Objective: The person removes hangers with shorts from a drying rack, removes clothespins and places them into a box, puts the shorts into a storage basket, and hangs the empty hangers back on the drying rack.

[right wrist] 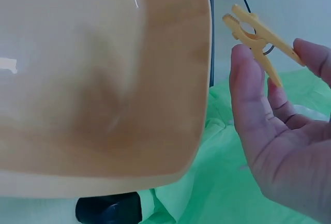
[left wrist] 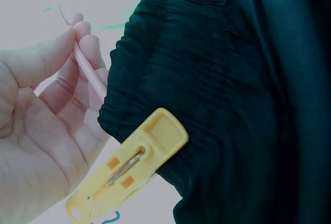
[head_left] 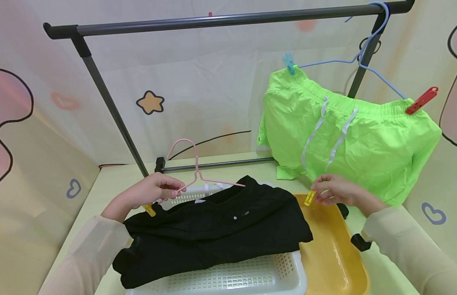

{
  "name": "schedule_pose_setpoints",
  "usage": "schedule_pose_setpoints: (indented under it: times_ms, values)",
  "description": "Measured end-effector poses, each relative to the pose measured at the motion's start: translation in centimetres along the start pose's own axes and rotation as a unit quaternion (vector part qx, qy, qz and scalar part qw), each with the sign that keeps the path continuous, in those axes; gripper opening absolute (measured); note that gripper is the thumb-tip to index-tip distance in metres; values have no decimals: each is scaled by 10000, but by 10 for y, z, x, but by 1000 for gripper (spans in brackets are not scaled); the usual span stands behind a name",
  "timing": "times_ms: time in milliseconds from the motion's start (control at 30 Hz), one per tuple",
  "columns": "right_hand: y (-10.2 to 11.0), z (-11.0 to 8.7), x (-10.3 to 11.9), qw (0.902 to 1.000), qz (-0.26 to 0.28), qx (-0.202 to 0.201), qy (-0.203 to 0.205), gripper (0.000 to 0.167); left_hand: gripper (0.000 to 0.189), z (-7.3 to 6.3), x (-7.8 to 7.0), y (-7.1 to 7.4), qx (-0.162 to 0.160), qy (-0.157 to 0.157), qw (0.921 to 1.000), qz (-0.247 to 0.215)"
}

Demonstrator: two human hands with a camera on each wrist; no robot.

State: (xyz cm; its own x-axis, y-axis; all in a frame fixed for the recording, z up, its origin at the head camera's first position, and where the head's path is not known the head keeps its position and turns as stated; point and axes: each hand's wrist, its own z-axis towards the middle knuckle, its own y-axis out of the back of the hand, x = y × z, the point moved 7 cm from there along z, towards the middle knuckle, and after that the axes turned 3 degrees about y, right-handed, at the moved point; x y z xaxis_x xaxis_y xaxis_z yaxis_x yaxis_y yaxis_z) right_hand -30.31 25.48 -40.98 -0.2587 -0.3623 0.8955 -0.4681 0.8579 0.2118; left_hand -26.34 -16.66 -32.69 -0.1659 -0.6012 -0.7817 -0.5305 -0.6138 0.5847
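My left hand (head_left: pixel 151 191) pinches the left arm of a pink hanger (head_left: pixel 197 162) between thumb and fingers. Black shorts (head_left: pixel 221 229) with an elastic waistband hang spread beneath the hanger, over a white basket. At their left waist corner a yellow clothespin (left wrist: pixel 135 154) is clipped, close beside the left hand. The hanger's right arm end lies at the waistband's back edge. Off to the right, my right hand (head_left: pixel 333 190) holds another yellow clothespin (right wrist: pixel 261 40) by its legs between thumb and fingertips, its jaws pointing away from the hand. This hand is above the yellow tray's far end.
A white perforated basket (head_left: pixel 287 282) and a yellow tray (head_left: pixel 335 246) stand side by side on the table. Bright green shorts (head_left: pixel 353 139) hang from a blue hanger (head_left: pixel 372 37) on the dark rack (head_left: pixel 213 19), pinned by a blue clothespin (head_left: pixel 289 63) and a red clothespin (head_left: pixel 421 100).
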Motion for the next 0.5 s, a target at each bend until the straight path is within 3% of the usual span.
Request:
schedule_pose_setpoints:
  times_ms: [500]
  values:
    - [-15, 8, -15, 9971, -736, 134, -149, 24, 19, 0, 0, 0, 8, -34, 10000, 4]
